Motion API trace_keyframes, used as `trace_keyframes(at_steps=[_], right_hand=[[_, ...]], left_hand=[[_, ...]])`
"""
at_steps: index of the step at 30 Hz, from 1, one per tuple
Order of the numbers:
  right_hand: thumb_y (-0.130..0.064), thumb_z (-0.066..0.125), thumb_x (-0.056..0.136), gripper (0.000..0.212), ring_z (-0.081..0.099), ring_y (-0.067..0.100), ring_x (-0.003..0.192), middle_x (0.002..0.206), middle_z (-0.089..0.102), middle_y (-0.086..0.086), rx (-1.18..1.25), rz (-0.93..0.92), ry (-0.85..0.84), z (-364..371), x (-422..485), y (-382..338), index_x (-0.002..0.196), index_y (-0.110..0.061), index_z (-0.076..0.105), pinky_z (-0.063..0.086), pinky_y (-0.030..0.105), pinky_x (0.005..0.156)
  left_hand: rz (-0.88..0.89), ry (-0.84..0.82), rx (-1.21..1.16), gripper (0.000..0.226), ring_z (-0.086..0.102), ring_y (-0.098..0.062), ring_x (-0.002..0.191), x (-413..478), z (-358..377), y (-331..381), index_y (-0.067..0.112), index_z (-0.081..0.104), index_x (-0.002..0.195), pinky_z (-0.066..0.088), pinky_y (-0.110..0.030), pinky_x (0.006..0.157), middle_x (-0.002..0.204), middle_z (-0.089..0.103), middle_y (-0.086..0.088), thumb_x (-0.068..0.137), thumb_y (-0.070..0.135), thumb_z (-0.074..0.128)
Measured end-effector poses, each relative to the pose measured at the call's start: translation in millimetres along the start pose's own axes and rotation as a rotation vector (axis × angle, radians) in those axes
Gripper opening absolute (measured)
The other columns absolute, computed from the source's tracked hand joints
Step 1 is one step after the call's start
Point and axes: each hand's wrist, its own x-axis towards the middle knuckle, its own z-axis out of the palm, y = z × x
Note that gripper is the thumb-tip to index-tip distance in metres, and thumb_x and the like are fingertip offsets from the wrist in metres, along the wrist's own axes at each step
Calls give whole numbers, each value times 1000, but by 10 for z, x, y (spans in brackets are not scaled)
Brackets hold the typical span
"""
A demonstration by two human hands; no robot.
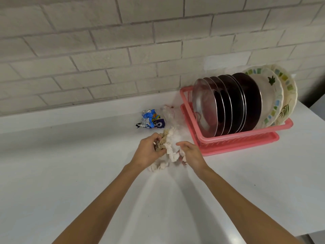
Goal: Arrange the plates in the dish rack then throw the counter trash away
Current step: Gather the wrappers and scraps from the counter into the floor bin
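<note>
A pink dish rack (228, 140) stands at the right of the white counter (70, 155), with several plates (233, 103) upright in it: steel, dark and patterned ones. In front of the rack lies crumpled white tissue (171, 154) mixed with brownish scraps (164, 140). My left hand (149, 150) grips the brownish and white wad. My right hand (190, 153) has its fingers curled around another bit of the tissue. Behind the hands lie a blue snack wrapper (150, 119) and a clear plastic bag (168, 114).
A pale brick wall (123, 50) backs the counter. The counter's right edge (309, 110) runs just past the rack, and its front edge (299, 233) shows at the lower right.
</note>
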Motion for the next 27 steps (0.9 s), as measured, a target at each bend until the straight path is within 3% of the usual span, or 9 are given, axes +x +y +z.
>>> trace_keyframes(at_steps=[3, 6, 8, 10, 12, 16, 20, 24, 27], right_hand=[[-45, 47, 96, 34, 65, 27, 94, 109, 69, 10, 149, 110, -25, 137, 33, -33, 105, -20, 68, 48, 34, 72], [-50, 47, 97, 39, 68, 24, 82, 98, 73, 12, 234, 145, -81, 200, -26, -85, 109, -16, 65, 55, 36, 65], [-44, 56, 96, 31, 70, 24, 81, 92, 73, 8, 299, 108, -103, 209, -88, -108, 109, -17, 64, 59, 42, 66], [-34, 64, 93, 26, 71, 21, 86, 91, 73, 6, 345, 11, -84, 194, -124, -96, 111, -16, 66, 59, 37, 67], [-24, 69, 90, 22, 71, 15, 87, 92, 73, 3, 277, -102, -21, 141, -125, -54, 110, -14, 69, 56, 26, 72], [-6, 66, 90, 9, 67, 9, 75, 83, 71, 2, 77, -242, 52, 1, -111, 59, 97, -7, 72, 53, 20, 74], [0, 63, 90, 15, 67, 2, 73, 86, 72, 1, -65, -276, 62, -38, -126, 167, 100, -6, 73, 52, 14, 71], [-7, 67, 90, 11, 63, 4, 63, 73, 70, 4, -140, -251, 79, -90, -140, 202, 81, -4, 73, 47, 15, 65], [-22, 69, 90, 36, 55, 14, 45, 57, 60, 13, -86, -151, 56, -118, -175, 191, 66, 3, 59, 44, 26, 51]], left_hand=[[28, -28, -56, 29, 55, -11, 61, -96, 111, 143, 16, 61, 95, 49, -26, 62, 86, 65, 2, 72, 14, 79], [42, -35, -97, 26, 58, -14, 64, -145, 245, 231, 14, 62, 91, 49, -25, 61, 82, 66, 0, 70, 6, 75], [30, -13, -123, 23, 60, -18, 66, -186, 330, 284, 12, 63, 89, 52, -25, 61, 77, 66, 0, 69, 4, 71], [-6, -13, -195, 24, 64, -19, 71, -244, 412, 294, 13, 66, 92, 57, -30, 64, 76, 68, 2, 69, 9, 70], [-31, -49, -282, 22, 68, -15, 76, -321, 474, 269, 15, 69, 95, 58, -30, 69, 80, 71, 1, 74, 11, 68], [-174, -176, -630, 23, 71, -21, 95, -503, 490, 235, 5, 70, 112, 60, -33, 75, 100, 74, -9, 90, 2, 64], [-230, -186, -657, 25, 72, -19, 93, -625, 463, 208, 9, 69, 116, 59, -30, 70, 102, 74, -7, 92, 4, 63], [-253, -210, -565, 16, 74, -24, 81, -707, 420, 133, 12, 72, 102, 53, -30, 65, 94, 76, -3, 93, 7, 60], [-264, -222, -510, 20, 73, -23, 75, -760, 389, 56, 15, 73, 96, 50, -31, 65, 90, 76, -2, 93, 4, 57]])
